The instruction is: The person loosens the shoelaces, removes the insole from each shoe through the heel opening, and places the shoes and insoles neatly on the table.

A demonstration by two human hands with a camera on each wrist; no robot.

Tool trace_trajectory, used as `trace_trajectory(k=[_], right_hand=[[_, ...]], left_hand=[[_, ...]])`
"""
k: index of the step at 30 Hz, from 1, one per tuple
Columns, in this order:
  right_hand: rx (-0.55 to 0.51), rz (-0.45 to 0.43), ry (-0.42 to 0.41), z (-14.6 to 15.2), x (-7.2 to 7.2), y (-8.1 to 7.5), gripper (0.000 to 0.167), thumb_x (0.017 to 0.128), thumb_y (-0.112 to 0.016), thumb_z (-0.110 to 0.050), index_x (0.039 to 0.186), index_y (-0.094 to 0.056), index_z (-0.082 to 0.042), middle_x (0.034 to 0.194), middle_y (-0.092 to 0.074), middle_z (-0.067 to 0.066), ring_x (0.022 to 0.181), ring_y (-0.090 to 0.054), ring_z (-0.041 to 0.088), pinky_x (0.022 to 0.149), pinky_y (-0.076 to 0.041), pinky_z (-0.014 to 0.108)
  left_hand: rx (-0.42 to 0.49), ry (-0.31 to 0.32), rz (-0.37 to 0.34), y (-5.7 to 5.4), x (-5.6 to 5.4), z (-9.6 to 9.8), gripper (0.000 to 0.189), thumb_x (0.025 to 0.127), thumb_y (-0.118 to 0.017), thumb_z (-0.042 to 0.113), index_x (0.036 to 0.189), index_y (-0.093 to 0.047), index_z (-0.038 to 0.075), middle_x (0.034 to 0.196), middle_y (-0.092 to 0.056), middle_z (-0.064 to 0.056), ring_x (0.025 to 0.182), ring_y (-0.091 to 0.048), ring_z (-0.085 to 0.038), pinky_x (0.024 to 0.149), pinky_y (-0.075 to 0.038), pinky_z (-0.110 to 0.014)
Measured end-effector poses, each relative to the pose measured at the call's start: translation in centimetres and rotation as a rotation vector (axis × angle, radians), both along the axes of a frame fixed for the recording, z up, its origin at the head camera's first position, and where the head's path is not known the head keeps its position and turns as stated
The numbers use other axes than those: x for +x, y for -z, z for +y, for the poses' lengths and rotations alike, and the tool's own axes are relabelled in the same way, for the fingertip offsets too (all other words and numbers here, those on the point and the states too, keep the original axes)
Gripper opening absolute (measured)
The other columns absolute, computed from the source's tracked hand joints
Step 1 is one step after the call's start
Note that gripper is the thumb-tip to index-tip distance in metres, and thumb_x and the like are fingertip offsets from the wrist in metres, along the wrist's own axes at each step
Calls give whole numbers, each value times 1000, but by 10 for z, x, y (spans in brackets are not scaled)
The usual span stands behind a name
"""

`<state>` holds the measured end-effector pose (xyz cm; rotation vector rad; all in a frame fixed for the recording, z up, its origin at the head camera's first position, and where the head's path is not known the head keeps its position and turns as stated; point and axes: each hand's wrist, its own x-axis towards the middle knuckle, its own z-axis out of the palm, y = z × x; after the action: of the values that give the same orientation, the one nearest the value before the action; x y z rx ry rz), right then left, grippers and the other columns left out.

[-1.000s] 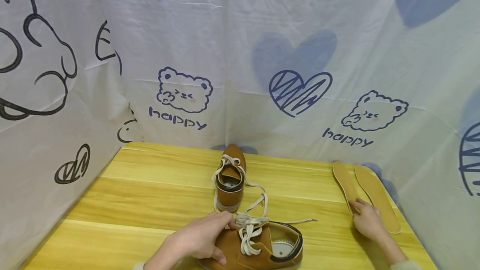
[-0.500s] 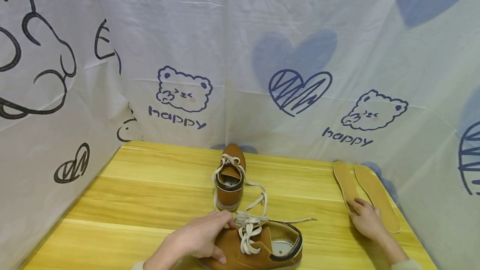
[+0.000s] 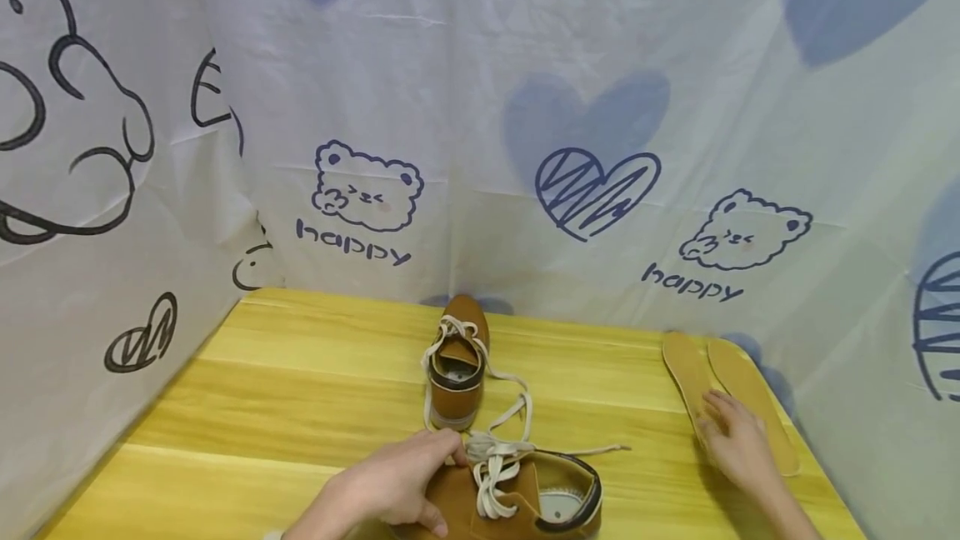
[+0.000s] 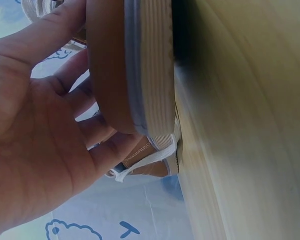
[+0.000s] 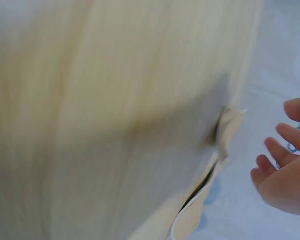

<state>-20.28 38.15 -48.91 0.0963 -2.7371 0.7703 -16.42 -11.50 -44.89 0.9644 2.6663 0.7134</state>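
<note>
A brown lace-up shoe (image 3: 517,494) with pale laces lies near the front edge of the head view. My left hand (image 3: 386,482) grips it round the toe, thumb on the near side and fingers on the far side. The left wrist view shows the fingers of that hand (image 4: 44,120) about the toe, close by the ribbed sole (image 4: 157,65). Over the left of two tan insoles (image 3: 682,357) hovers my right hand (image 3: 738,444), its fingers loosely spread. In the right wrist view that hand (image 5: 287,157) holds nothing and stands apart from the insole (image 5: 192,212).
A second brown shoe (image 3: 457,365) stands further back, toe toward the wall sheet, its long lace trailing beside it. The other insole (image 3: 753,402) lies along the right edge of the wooden table (image 3: 300,373). Patterned white sheets (image 3: 480,107) hang at the back and sides.
My right hand has come up off the left insole and its fingers have loosened. The left hand keeps its grip on the shoe. The head view has shifted slightly.
</note>
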Motion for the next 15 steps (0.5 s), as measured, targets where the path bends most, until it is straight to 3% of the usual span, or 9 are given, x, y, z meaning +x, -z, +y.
trace_trajectory(k=[2, 5, 8, 11, 15], right_hand=[[-57, 41, 7, -6, 5, -5, 44, 102, -61, -7, 142, -53, 11, 147, -46, 37, 131, -43, 57, 109, -36, 62], [-150, 120, -1, -18, 12, -13, 44, 103, -62, -6, 144, -54, 6, 149, -49, 31, 129, -54, 29, 107, -48, 29], [-229, 204, -76, -33, 18, -19, 44, 100, -65, 1, 143, -55, 6, 146, -51, 27, 120, -52, -4, 94, -42, 2], [-283, 233, -176, -47, 25, -23, 48, 98, -66, 5, 145, -54, 4, 143, -51, 23, 117, -48, -15, 93, -45, 4], [-305, 205, -275, -63, 34, -29, 55, 97, -66, 6, 150, -53, -5, 143, -53, 17, 119, -54, -9, 93, -49, 9]], left_hand=[[3, 4, -1, 0, 1, 0, 62, 68, -97, 37, 115, -57, 27, 119, -60, 15, 112, -57, -6, 93, -54, -35], [13, 14, -2, 1, 0, -1, 62, 69, -97, 36, 116, -57, 27, 120, -60, 14, 112, -57, -7, 94, -54, -35], [20, 38, -1, 2, -2, -2, 63, 70, -96, 37, 118, -57, 27, 122, -60, 13, 113, -57, -7, 95, -53, -34], [33, 64, -23, 3, -3, -5, 62, 73, -95, 37, 120, -56, 28, 124, -59, 12, 115, -57, -7, 96, -53, -32], [74, 77, -81, 4, -4, -8, 62, 75, -94, 38, 123, -56, 28, 127, -59, 10, 115, -57, -8, 98, -52, -31]])
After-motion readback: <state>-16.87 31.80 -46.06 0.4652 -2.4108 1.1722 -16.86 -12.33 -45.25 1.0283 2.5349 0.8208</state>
